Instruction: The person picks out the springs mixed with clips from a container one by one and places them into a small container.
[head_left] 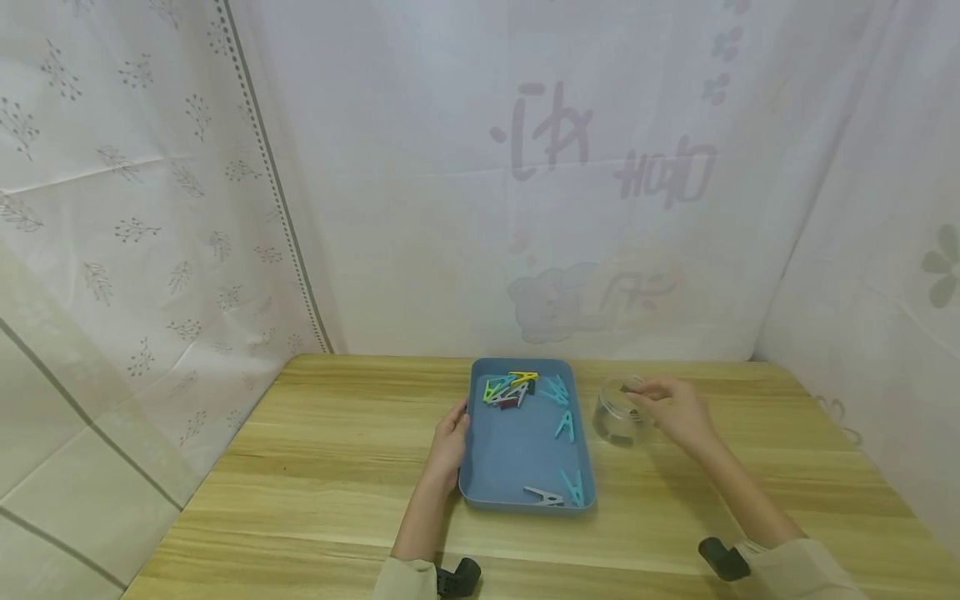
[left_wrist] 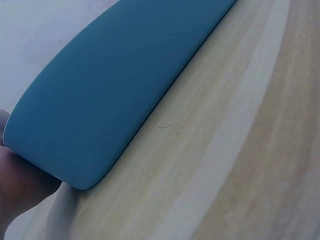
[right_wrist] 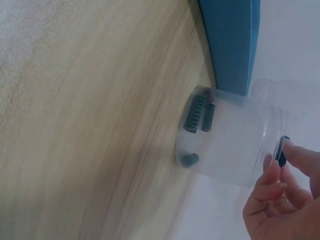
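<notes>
A shallow blue tray (head_left: 517,462) lies on the table, holding clothes pegs in teal, grey, yellow and green. My left hand (head_left: 448,446) grips its left side; in the left wrist view only part of that hand (left_wrist: 25,185) shows at the tray wall (left_wrist: 105,95). Right of the tray stands a clear jar (head_left: 618,417) with dark coil springs (right_wrist: 196,114) at its bottom. Over the jar's mouth, my right hand (head_left: 678,415) pinches a small dark piece (right_wrist: 282,151) between thumb and fingers. The fingers hide much of that piece.
Pegs (head_left: 512,392) cluster with dark pieces at the tray's far end, and others lie along its right side and near edge. The wooden table (head_left: 337,467) meets a pale printed curtain (head_left: 420,250) behind; more cloth hangs at both sides.
</notes>
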